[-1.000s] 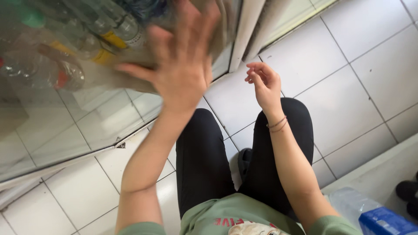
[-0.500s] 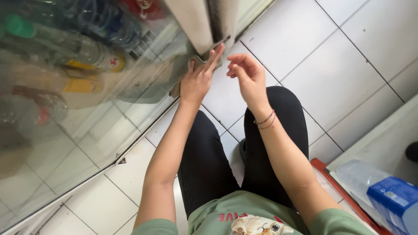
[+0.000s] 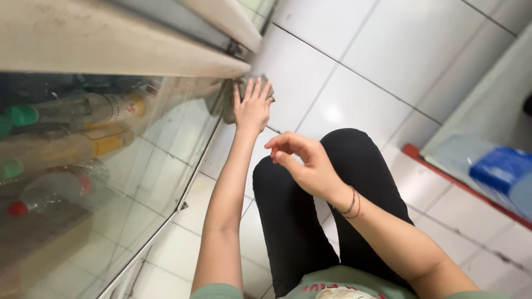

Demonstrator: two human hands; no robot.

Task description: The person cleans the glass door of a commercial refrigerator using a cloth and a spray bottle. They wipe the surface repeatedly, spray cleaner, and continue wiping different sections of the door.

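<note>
left grip (image 3: pixel 252 106) flat on grey cloth (image 3: pixel 231 105), pressed against glass door (image 3: pixel 111 182)

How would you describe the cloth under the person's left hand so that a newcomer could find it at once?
Start at the glass door of the drinks cooler and follow its pale frame to the corner nearest the white tiled floor. There the left hand presses flat on a small grey cloth, the only soft, crumpled thing among hard surfaces.

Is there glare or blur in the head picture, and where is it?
Head view: the glass door reflects floor tiles, veiling the bottles behind it; a soft glare spot lies on the white floor; the left hand is sharp.
</note>
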